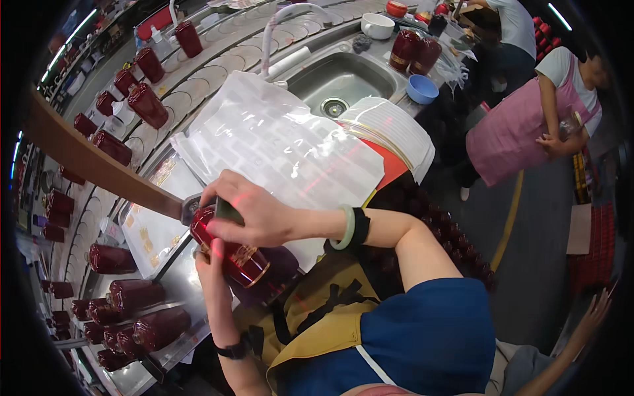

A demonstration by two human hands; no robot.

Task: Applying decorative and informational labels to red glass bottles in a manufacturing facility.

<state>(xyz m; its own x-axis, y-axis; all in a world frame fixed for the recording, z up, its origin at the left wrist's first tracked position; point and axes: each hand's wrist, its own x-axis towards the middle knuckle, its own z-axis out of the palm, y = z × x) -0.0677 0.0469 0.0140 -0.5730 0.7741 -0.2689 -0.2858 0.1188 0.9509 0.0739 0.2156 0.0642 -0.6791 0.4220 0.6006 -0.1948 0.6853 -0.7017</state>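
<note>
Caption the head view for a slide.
Left hand and right hand on a glossy red bottle, plastic sheet and sink beyond, more red bottles at left.

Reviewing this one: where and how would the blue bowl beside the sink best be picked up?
Probably by the near right part of its rim, thumb inside and fingers outside, coming from above. The blue bowl stands upright with its mouth open upward; two dark red bottles stand behind it and a stack of white sheets lies to its near left.
</note>
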